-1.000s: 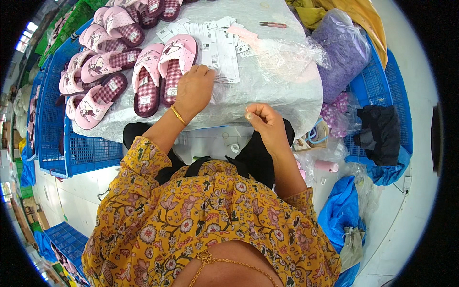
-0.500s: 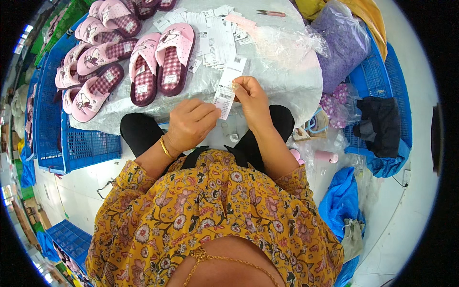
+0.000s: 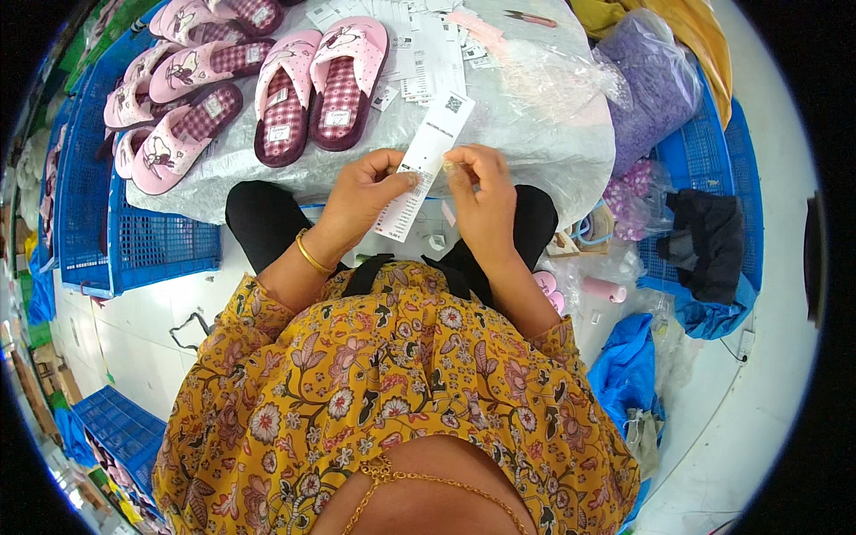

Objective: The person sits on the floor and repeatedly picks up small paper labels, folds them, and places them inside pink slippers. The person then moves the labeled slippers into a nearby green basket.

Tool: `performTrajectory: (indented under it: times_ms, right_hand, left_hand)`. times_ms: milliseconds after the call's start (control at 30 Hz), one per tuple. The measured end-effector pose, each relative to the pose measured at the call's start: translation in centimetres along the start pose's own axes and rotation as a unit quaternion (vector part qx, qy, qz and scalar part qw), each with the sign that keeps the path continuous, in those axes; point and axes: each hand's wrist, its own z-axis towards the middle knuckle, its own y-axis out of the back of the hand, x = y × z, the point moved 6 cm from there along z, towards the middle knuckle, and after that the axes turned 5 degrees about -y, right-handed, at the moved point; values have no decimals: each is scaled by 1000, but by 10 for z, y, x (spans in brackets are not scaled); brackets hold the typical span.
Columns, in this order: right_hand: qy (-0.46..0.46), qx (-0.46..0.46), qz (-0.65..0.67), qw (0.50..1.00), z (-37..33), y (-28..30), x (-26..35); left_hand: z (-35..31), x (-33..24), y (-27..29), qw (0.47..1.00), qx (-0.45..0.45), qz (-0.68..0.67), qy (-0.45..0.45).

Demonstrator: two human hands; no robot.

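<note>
A long white printed paper tag slants between my hands, in front of the table edge. My left hand pinches its lower half, thumb lying on the printed face and fingers behind. At the tag's right edge, the thumb and forefinger of my right hand are closed together on the paper; the exact grip is small to see. Just beyond my left hand stands a pair of pink slippers with checked maroon insoles, a small label on each insole. More loose white tags lie spread behind the held one.
More pink slippers are lined up along the table's left side. Small snips lie at the back, near clear plastic wrap. Blue crates stand left and right, with a purple-filled bag at the right.
The tag has come nearer to me and its lower end sticks out below my left hand. My left hand has turned, with its thumb now on the tag's face. The view has shifted slightly.
</note>
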Motion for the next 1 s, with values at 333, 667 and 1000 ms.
performTrajectory:
  times_ms: [333,667,1000]
  right_hand:
    - [210,-18,-118,970,-7,-3,22]
    - [95,-2,-45,994,-13,-1,10]
    - [-53,23,51,997,-6,6,2]
  left_hand:
    - [-2,-18,-11,979,41,129,-149]
    - [4,-25,-9,969,22,192,-153]
    - [8,-7,-2,990,-10,111,-84]
